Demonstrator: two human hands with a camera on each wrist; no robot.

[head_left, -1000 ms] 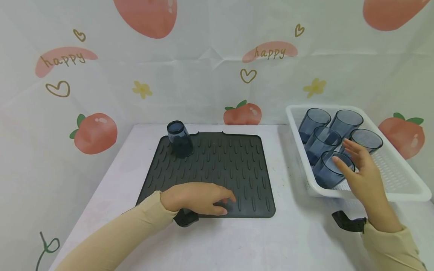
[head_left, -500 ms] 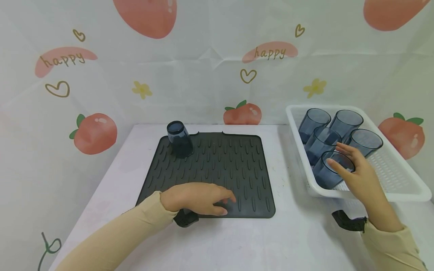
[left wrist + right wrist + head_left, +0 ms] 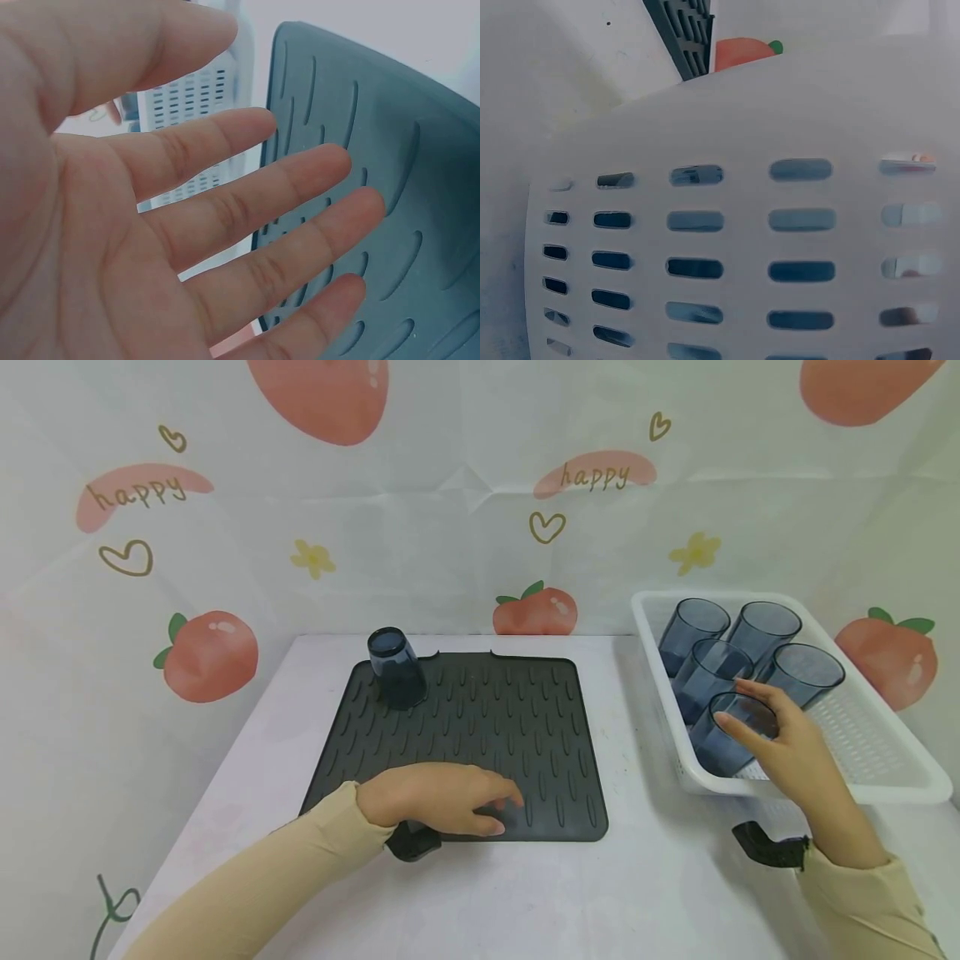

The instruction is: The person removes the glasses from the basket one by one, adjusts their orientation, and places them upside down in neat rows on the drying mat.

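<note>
Head: "happy" backdrop (image 3: pixel 450 518), perhaps hand-held glass (image 3: pixel 716 748)

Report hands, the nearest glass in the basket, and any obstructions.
Left hand empty, over dark mat. Right hand at nearest glass in white basket, grip unclear. Four other glasses crowd beyond it.

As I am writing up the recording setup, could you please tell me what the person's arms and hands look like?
The left sleeve and right sleeve are beige and reach the wrists. The left hand and right hand wear no gloves. A curved black attachment juts out at the right wrist.
</note>
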